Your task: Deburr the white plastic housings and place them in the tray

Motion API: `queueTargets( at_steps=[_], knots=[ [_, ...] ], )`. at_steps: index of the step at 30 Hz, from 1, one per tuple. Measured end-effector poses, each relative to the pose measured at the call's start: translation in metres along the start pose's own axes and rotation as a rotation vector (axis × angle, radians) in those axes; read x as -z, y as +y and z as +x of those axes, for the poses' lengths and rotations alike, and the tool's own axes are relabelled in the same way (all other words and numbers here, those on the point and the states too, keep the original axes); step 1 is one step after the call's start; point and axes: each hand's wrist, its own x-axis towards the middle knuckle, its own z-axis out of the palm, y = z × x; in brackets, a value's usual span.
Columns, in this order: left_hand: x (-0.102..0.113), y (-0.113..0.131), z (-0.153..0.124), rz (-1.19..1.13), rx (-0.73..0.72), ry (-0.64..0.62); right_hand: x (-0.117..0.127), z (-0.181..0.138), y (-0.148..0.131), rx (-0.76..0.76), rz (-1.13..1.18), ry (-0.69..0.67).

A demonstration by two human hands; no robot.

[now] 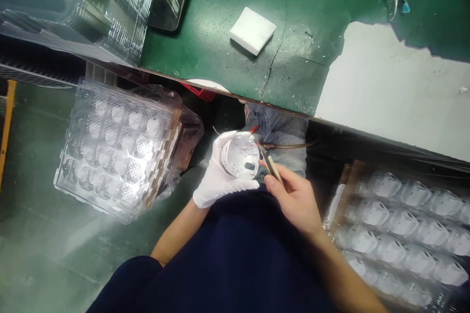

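Note:
My left hand (pixel 216 180), in a white glove, is wrapped round a white round plastic housing (pixel 235 152). The housing's open, hollow side faces up, and a dark rectangular cutout shows near its lower right rim. My bare right hand (pixel 295 198) grips a thin pen-like tool (pixel 273 168), dark along one side and cream along the other. Its upper end lies just right of the housing; whether it touches the rim I cannot tell. Both hands are in front of my body, below the bench edge.
A green bench (pixel 209 14) with a crack carries a white block (pixel 253 31), a white sheet (pixel 396 83) and stacked clear trays (pixel 113 5). Further clear trays (pixel 110 151) with white parts stand at left, and trays of white parts (pixel 404 225) at right. A hose (pixel 293 145) runs beside my hands.

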Motion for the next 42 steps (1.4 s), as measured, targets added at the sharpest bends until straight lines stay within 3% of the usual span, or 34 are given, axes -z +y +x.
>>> queueTargets(
  at_steps=[3, 9, 20, 23, 28, 30, 33, 38, 40, 42],
  knots=[
    [0.002, -0.001, -0.003, 0.048, 0.063, -0.047, -0.004, 0.012, -0.012, -0.186, 0.143, -0.13],
    [0.002, 0.0, -0.006, 0.091, 0.16, -0.112, -0.012, 0.03, -0.029, -0.246, 0.229, -0.376],
    [0.001, 0.001, -0.004, 0.093, 0.207, -0.144, -0.017, 0.024, -0.016, -0.26, 0.305, -0.282],
    [0.005, -0.002, -0.003, 0.072, 0.126, -0.128, -0.007, 0.025, -0.014, -0.25, 0.317, -0.139],
    [0.006, -0.001, 0.0, -0.179, 0.019, -0.133, 0.044, 0.053, -0.009, 0.039, -0.026, 0.507],
    [0.006, 0.0, -0.001, -0.247, 0.029, -0.117, 0.073, 0.074, -0.005, 0.171, -0.245, 0.682],
    [0.008, 0.0, -0.003, -0.308, 0.051, -0.103, 0.109, 0.113, 0.001, 0.261, -0.633, 0.779],
    [0.018, 0.001, -0.01, -0.328, 0.092, -0.08, 0.131, 0.168, 0.001, 0.104, -0.892, 0.775],
    [0.026, 0.0, -0.013, -0.345, 0.111, -0.053, 0.13, 0.17, -0.002, 0.082, -0.944, 0.81],
    [0.039, -0.002, -0.017, -0.371, 0.135, 0.014, 0.123, 0.154, -0.005, 0.189, -0.983, 0.816]
  ],
)
